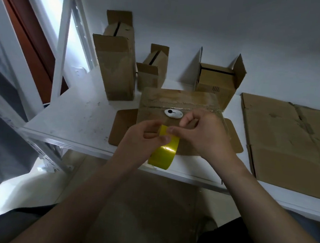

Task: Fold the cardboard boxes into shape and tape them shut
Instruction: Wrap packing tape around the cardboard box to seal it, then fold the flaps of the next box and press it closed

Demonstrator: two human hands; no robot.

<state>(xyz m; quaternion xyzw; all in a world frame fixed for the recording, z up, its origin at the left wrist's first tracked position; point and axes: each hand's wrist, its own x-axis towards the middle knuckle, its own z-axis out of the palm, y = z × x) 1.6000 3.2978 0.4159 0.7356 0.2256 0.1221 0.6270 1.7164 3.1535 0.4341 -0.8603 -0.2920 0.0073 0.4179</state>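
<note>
The left hand (142, 139) grips a roll of glossy yellow adhesive tape (164, 156) from its left side, fingers curled round the rim. The right hand (206, 136), fingers bent, meets the roll's upper edge with thumb and forefinger and appears to pinch there, though the free tape end itself cannot be made out. Just beyond the grip lies the flat-topped brown cardboard box (180, 100) on the white table (75, 118). Its long axis runs left to right, across the line of the forearms, and a glossy taped seam follows that axis on its far half. Of the two hands, the right is judged the nearer to the seam. A small white oval cutter with a black button (173, 113) rests on the box top, directly beyond the right forefinger. Farther beyond stand a tall open-flapped carton (115, 68) to the left and a squat open-flapped carton (217, 81) to the right. A flattened cardboard sheet (287, 143) lies right of the grip. Dark printed marks on the squat carton are too small to read, and no brand is legible.
</note>
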